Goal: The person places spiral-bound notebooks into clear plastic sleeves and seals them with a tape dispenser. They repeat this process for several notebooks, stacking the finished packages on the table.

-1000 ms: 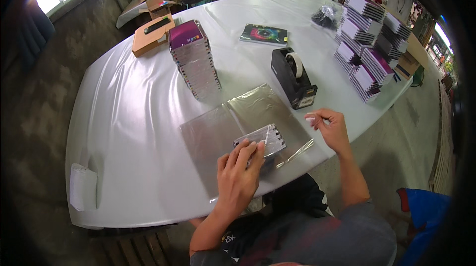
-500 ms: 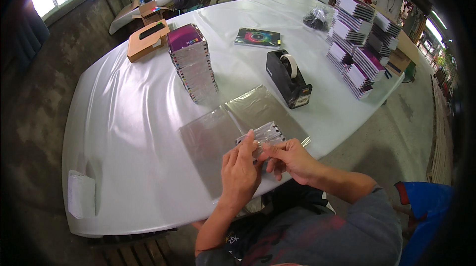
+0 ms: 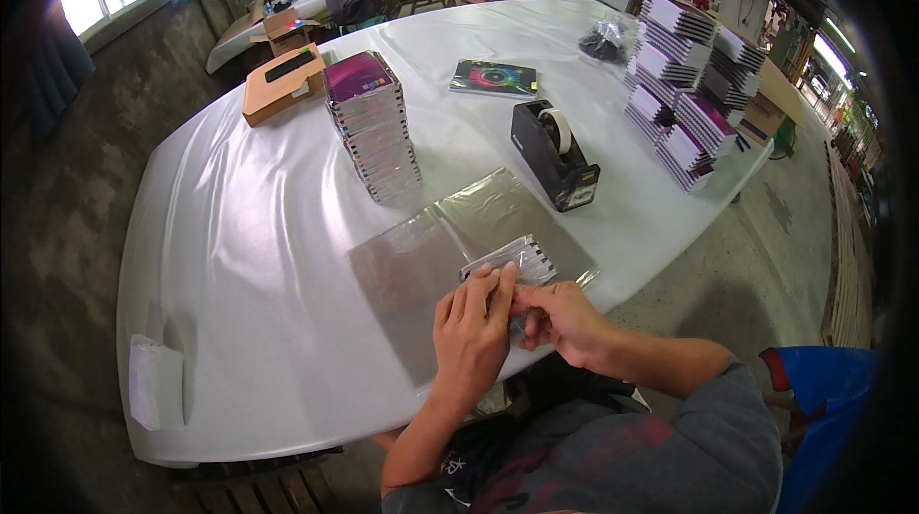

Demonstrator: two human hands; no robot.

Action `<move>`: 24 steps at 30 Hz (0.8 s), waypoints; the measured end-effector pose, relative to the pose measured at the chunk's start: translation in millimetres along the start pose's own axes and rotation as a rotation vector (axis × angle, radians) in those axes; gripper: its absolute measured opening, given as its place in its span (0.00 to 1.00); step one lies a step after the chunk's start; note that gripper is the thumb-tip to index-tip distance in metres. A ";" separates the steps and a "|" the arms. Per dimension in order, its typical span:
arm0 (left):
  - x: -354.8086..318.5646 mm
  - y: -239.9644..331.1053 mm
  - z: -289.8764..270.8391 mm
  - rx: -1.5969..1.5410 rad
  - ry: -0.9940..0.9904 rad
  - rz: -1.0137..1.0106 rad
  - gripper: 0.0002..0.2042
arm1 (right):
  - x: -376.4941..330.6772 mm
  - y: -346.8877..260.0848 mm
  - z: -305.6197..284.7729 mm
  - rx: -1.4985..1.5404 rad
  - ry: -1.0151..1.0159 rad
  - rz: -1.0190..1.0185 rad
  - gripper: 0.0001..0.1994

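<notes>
A small spiral-bound notebook (image 3: 529,259) in clear plastic film lies tilted near the table's front edge, partly covered by my hands. My left hand (image 3: 471,324) grips its near left part, fingers close together over the top. From the right, my right hand (image 3: 569,319) pinches the near edge of the film between thumb and forefinger, its other fingers curled. Under the notebook, clear plastic bags (image 3: 507,198) are spread flat on the white-covered table (image 3: 258,323). Just beyond them stands a black tape dispenser (image 3: 550,155) with a roll of tape.
A tall stack of wrapped notebooks (image 3: 371,131) stands far left of the bags, beside a cardboard box (image 3: 273,98) carrying a phone (image 3: 289,67). A dark-covered notebook (image 3: 493,78) lies farther back. Several notebook piles (image 3: 680,83) rise at right. A white packet (image 3: 156,382) sits at left.
My left hand has shifted slightly nearer and its fingers have lowered onto the notebook, uncovering more of its far side. My right hand still pinches close beside it.
</notes>
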State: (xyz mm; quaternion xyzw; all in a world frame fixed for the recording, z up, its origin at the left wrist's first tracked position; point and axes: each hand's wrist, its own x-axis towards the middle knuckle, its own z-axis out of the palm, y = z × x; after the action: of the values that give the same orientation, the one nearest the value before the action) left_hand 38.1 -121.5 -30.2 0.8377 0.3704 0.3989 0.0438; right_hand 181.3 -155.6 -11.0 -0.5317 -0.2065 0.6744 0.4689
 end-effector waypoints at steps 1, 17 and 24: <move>1.3 2.6 -2.2 0.020 -0.024 -0.024 0.23 | 1.7 2.0 -2.8 -0.038 -0.029 -0.055 0.17; 36.5 10.0 2.5 0.135 -0.334 -0.170 0.38 | 73.8 80.2 -66.0 -1.111 0.148 -0.925 0.15; 76.5 -0.6 -28.3 0.069 -0.340 -0.158 0.39 | 62.9 50.8 -59.3 -1.246 -0.132 -0.656 0.26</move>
State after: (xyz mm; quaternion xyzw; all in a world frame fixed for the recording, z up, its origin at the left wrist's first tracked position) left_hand 49.1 -77.2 37.4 0.8624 0.4356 0.2340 0.1084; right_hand 214.7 -139.3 -104.1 -0.5695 -0.7315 0.2855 0.2430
